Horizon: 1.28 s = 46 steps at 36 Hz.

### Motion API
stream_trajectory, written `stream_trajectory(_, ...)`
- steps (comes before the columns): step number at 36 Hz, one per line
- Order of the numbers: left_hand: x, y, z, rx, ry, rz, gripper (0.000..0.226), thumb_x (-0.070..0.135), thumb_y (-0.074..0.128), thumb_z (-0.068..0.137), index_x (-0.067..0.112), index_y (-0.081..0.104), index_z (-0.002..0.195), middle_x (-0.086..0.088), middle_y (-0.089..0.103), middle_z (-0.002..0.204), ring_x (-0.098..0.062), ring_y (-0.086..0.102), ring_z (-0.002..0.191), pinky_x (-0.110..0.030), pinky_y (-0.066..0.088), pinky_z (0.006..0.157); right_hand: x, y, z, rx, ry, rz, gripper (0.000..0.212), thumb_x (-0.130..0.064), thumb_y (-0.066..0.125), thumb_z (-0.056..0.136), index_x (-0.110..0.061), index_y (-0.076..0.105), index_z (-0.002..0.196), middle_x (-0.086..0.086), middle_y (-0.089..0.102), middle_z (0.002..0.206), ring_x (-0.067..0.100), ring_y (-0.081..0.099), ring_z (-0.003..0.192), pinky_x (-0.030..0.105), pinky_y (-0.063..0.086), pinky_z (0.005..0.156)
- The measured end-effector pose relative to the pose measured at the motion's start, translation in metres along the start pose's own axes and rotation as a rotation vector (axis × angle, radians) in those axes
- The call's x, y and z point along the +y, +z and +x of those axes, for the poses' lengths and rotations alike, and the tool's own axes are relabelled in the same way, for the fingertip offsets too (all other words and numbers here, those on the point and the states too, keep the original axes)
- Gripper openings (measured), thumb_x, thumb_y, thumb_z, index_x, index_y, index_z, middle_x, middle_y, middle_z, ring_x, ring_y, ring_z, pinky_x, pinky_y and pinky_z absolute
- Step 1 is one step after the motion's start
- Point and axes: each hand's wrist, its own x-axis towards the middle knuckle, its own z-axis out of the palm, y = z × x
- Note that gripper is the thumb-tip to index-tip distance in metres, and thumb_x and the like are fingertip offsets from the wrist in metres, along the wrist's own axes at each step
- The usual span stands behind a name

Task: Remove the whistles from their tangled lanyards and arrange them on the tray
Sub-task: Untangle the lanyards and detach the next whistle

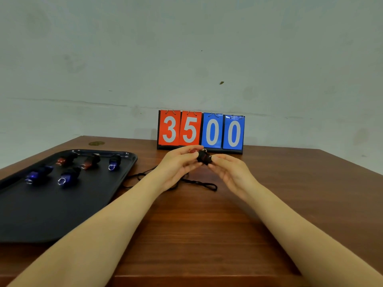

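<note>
Your two bare forearms reach in from the near edge over the brown wooden bench (207, 235) and meet above its middle. Your left hand (178, 164) has its fingers curled round the red end of a red-and-black whistle (202, 155), pinching it between thumb and fingertips. Your right hand (230, 168) pinches the black end of the same whistle from the other side, palm turned up and the remaining fingers loosely bent. You hold the whistle up off the bench, just in front of the scoreboard.

Beneath your hands a black lanyard (199, 184) lies in loops on the wood, trailing leftwards to a point beside the tray's right edge; whether it is attached to the held whistle cannot be told.

To your left sits a black tray (51, 214) carrying five whistles in two rows. At the back lie a red whistle (66, 159), a second red whistle (90, 161) and a blue whistle (114, 161). Nearer you lie a larger-looking blue whistle (39, 174) and another blue whistle with a metal ring (69, 176).

At the far edge of the bench, against the pale wall, stands a flip scoreboard (200, 131) showing 35 on red cards and 00 on blue.
</note>
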Motion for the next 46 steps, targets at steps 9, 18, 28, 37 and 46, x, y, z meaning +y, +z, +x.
stream_trajectory(9, -0.001, 0.003, 0.0, -0.024, -0.038, -0.077, 0.024, 0.001, 0.052, 0.095, 0.008, 0.065, 0.115, -0.015, 0.064, 0.122, -0.023, 0.065, 0.111, -0.028, 0.057, 0.083, -0.005, -0.003, -0.001, -0.038, 0.035, 0.052, 0.012, -0.003, 0.056, 0.092, -0.002, 0.066, 0.098, 0.007, 0.071, 0.096, 0.014, 0.069, 0.091, 0.02, 0.056, 0.073)
stream_trajectory(18, -0.008, 0.006, -0.001, -0.007, -0.055, -0.127, 0.026, -0.003, 0.045, 0.097, 0.002, 0.062, 0.116, -0.016, 0.068, 0.113, -0.024, 0.068, 0.105, -0.03, 0.058, 0.081, -0.003, -0.004, 0.001, -0.007, -0.006, -0.113, 0.009, -0.006, 0.056, 0.094, -0.006, 0.062, 0.088, 0.011, 0.067, 0.094, 0.015, 0.065, 0.079, 0.022, 0.054, 0.07)
stream_trajectory(28, -0.014, 0.015, 0.001, 0.07, -0.186, 0.44, 0.04, 0.039, 0.039, 0.103, 0.005, 0.058, 0.116, -0.004, 0.062, 0.074, -0.012, 0.055, 0.058, -0.02, 0.044, 0.055, 0.003, 0.0, 0.0, 0.114, -0.155, -0.566, 0.01, -0.011, 0.059, 0.093, -0.013, 0.069, 0.095, 0.002, 0.069, 0.08, 0.007, 0.063, 0.068, 0.016, 0.052, 0.063)
stream_trajectory(37, -0.02, 0.021, -0.003, 0.032, -0.249, 0.342, 0.038, 0.032, 0.033, 0.105, 0.003, 0.051, 0.121, -0.003, 0.051, 0.07, -0.011, 0.047, 0.05, -0.02, 0.034, 0.048, -0.001, 0.0, 0.001, 0.088, -0.045, -0.653, 0.016, -0.015, 0.053, 0.097, -0.013, 0.069, 0.097, 0.0, 0.064, 0.073, 0.009, 0.055, 0.065, 0.018, 0.047, 0.063)
stream_trajectory(46, -0.023, 0.02, 0.0, 0.013, -0.193, 0.327, 0.036, 0.048, 0.043, 0.099, 0.019, 0.059, 0.111, 0.001, 0.046, 0.069, -0.009, 0.044, 0.051, -0.02, 0.032, 0.05, 0.003, 0.006, 0.003, 0.168, -0.127, -0.587, 0.014, -0.017, 0.058, 0.094, -0.013, 0.071, 0.1, 0.003, 0.069, 0.08, 0.008, 0.059, 0.066, 0.018, 0.05, 0.064)
